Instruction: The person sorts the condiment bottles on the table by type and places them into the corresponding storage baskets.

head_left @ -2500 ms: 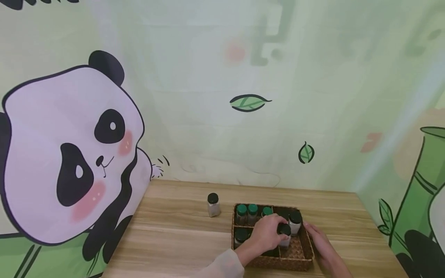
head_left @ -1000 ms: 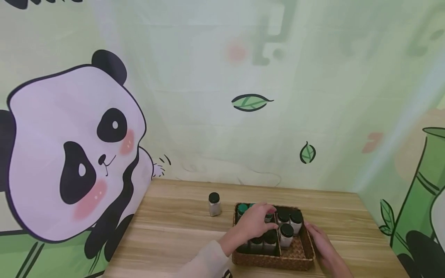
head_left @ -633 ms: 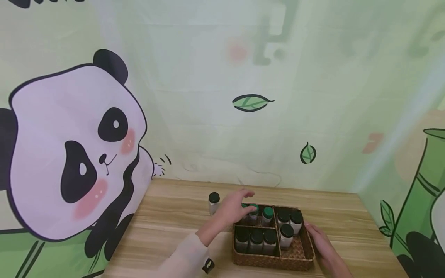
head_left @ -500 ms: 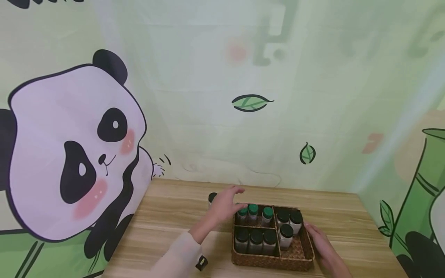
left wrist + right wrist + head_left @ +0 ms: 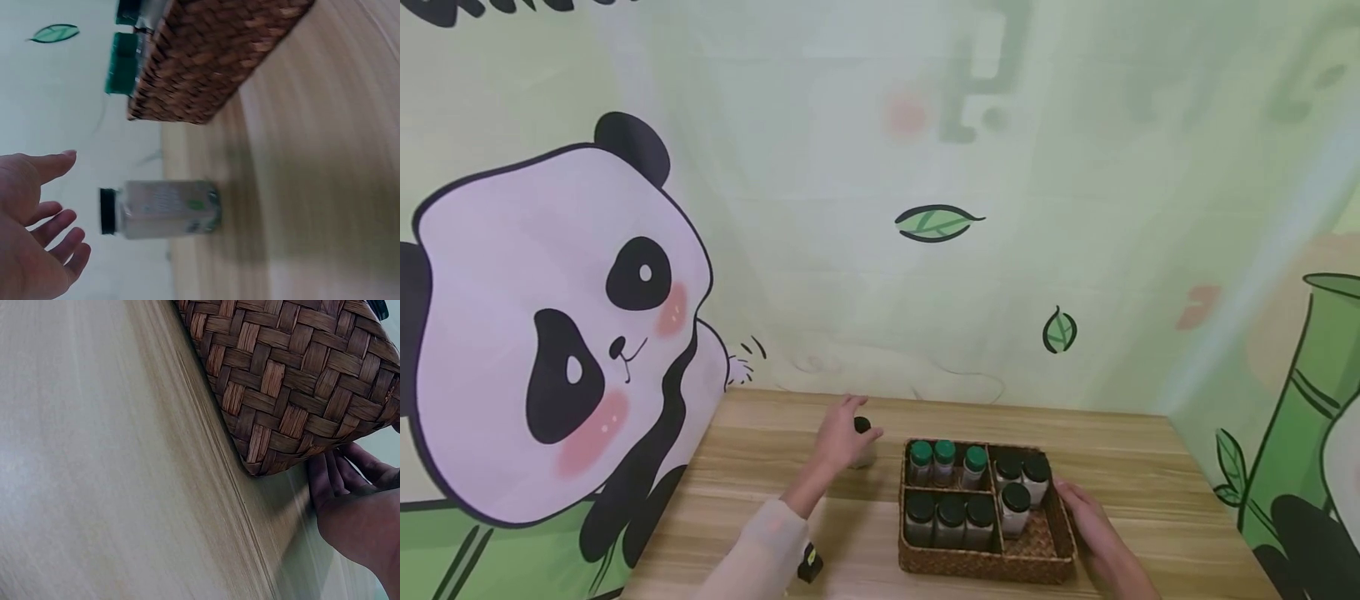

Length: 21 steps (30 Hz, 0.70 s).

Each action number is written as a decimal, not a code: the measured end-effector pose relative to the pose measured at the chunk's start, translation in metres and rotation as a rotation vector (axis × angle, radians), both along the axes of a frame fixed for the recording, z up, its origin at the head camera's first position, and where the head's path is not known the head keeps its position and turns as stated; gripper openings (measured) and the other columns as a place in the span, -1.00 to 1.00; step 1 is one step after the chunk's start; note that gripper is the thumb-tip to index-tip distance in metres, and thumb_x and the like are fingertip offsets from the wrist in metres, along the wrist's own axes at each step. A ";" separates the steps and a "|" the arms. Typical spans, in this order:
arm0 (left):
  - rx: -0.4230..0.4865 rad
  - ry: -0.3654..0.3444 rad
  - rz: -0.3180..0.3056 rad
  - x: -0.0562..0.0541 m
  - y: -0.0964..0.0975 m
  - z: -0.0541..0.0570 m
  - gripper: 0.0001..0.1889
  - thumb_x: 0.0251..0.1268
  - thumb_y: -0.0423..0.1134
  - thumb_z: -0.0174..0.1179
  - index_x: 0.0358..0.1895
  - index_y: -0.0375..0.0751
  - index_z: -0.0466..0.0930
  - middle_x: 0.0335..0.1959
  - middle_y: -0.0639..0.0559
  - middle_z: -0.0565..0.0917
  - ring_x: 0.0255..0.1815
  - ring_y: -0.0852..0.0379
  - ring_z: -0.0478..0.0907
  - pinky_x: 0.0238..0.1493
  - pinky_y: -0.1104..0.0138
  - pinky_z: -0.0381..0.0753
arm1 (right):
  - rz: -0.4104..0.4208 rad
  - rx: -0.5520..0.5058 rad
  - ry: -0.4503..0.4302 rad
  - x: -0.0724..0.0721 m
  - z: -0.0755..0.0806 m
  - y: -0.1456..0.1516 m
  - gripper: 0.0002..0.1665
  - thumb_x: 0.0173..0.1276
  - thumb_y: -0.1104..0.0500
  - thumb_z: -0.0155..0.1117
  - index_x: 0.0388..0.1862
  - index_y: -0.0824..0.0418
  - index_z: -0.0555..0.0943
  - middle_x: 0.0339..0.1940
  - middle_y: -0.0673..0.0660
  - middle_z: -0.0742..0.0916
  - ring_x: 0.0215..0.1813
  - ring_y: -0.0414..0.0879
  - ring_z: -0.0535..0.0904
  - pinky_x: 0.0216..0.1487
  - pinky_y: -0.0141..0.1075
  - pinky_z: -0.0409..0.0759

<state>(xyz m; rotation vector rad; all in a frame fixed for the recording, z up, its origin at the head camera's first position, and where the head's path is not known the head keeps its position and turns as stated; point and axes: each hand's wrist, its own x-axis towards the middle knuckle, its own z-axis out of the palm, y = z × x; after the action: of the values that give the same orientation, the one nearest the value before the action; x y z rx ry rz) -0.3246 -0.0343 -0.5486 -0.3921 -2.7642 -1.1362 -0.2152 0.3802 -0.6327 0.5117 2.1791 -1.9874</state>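
My left hand (image 5: 838, 439) is spread around the near side of a black-lidded spice jar (image 5: 165, 209) standing upright on the table. In the left wrist view a gap shows between the fingers and the lid. To the right is a woven basket (image 5: 985, 567) with compartments: three green-lidded jars (image 5: 943, 454) at back left, three black-lidded jars (image 5: 950, 521) at front left, three black-lidded jars with pale contents (image 5: 1015, 510) on the right. My right hand (image 5: 1093, 521) rests against the basket's right side with fingers extended; the basket partly hides its fingertips in the right wrist view.
The wooden table (image 5: 760, 467) ends at a wall cloth (image 5: 820, 250) printed with a panda and leaves. A small black item (image 5: 809, 563) shows by the left sleeve. Bare woven bottom shows in the front of the basket's right compartment.
My left hand has let go of a pale jar in the right compartment, then moved left across the basket to the lone jar. My right hand has stayed at the basket's side.
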 end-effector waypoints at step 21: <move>0.037 0.028 0.020 -0.005 -0.016 -0.037 -0.49 0.24 -0.33 0.55 0.26 -0.27 0.67 0.19 -0.30 0.68 0.16 -0.27 0.65 0.17 -0.11 0.64 | 0.009 0.004 -0.010 -0.001 0.001 0.000 0.02 0.69 -0.34 -0.02 0.66 0.47 0.12 0.40 0.38 0.59 0.27 0.07 0.61 0.27 -0.07 0.59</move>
<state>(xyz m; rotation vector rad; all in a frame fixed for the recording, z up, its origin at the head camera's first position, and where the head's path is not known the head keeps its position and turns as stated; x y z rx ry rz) -0.3295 -0.0501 -0.5852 -0.3728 -2.7130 -1.1659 -0.2158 0.3807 -0.6320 0.5103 2.1755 -1.9720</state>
